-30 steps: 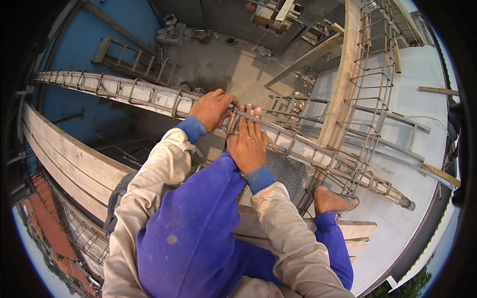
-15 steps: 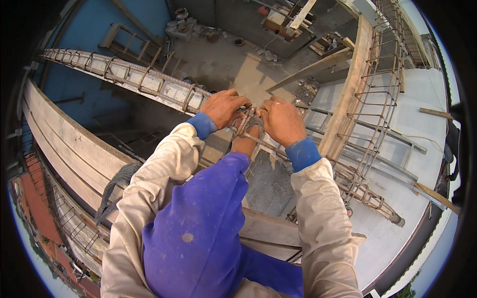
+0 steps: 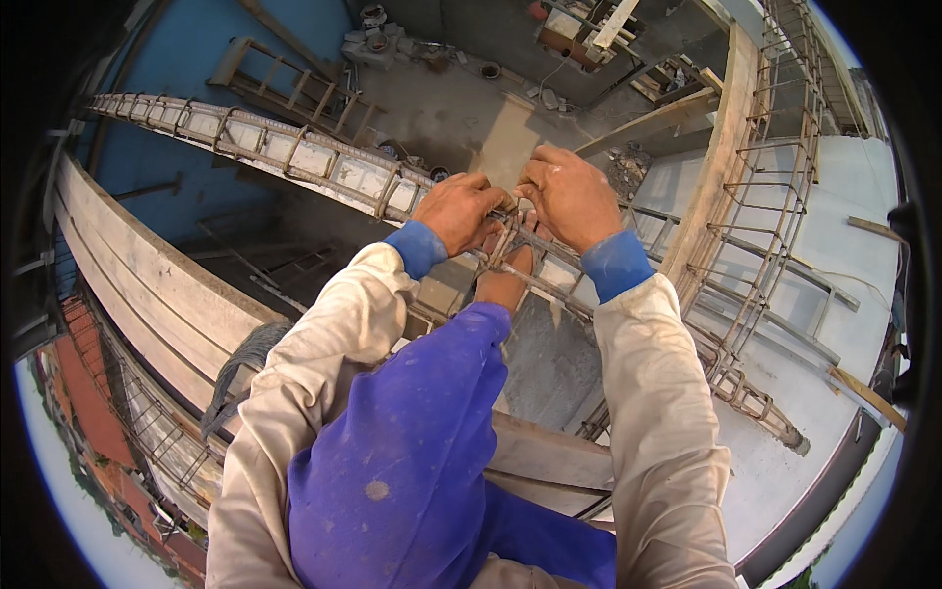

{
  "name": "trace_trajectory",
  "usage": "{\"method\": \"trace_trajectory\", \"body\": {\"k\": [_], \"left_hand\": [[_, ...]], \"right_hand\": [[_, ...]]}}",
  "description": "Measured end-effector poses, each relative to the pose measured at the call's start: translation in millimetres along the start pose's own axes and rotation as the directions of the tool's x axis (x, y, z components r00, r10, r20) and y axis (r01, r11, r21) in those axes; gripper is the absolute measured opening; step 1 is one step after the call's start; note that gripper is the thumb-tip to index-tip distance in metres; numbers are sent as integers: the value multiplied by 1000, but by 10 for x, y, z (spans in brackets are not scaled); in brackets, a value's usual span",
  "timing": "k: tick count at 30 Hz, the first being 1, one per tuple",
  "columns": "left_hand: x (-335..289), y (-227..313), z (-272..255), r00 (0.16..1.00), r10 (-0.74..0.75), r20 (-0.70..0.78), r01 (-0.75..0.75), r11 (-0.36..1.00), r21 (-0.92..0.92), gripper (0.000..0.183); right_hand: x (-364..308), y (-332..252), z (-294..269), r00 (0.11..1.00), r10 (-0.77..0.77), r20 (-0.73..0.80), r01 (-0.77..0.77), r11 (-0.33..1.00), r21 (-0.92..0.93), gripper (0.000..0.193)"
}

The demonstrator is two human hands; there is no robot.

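Across the middle slants a long rebar cage. The left hand curls at its bars, grip hidden; just beside, the right hand pinches narrowly, anything between its fingertips indiscernible.

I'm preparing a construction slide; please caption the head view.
Left hand and right hand, both blue-cuffed, close together at a long rebar cage above the floor.

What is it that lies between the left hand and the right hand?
In the head view, a stirrup and part of a foot show between the left hand and the right hand.
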State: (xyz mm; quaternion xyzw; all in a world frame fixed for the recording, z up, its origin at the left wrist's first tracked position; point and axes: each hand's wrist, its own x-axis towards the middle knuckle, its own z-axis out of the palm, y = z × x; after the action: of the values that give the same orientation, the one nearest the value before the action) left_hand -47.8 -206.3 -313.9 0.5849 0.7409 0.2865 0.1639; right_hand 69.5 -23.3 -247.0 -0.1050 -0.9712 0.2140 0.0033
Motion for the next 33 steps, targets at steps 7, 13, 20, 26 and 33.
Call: {"method": "trace_trajectory", "body": {"k": [7,13,20,26,33], "left_hand": [[29,45,-10,996,-63,63,60,997,51,33],[11,53,-13,999,-43,19,42,998,40,33],[-3,27,17,1000,-8,-1,8,999,46,29],[4,53,-7,1000,4,-14,-3,998,64,28],[3,91,66,1000,11,28,-15,986,163,31]], "right_hand": [[73,29,100,999,-40,-37,44,993,111,21],[52,145,214,894,351,277,-399,907,138,27],[59,-200,-3,844,69,532,-5,993,-121,36],[-79,160,146,549,396,736,-779,-75,622,50],[-2284,779,-1145,722,647,246,-687,625,371,57]]}}
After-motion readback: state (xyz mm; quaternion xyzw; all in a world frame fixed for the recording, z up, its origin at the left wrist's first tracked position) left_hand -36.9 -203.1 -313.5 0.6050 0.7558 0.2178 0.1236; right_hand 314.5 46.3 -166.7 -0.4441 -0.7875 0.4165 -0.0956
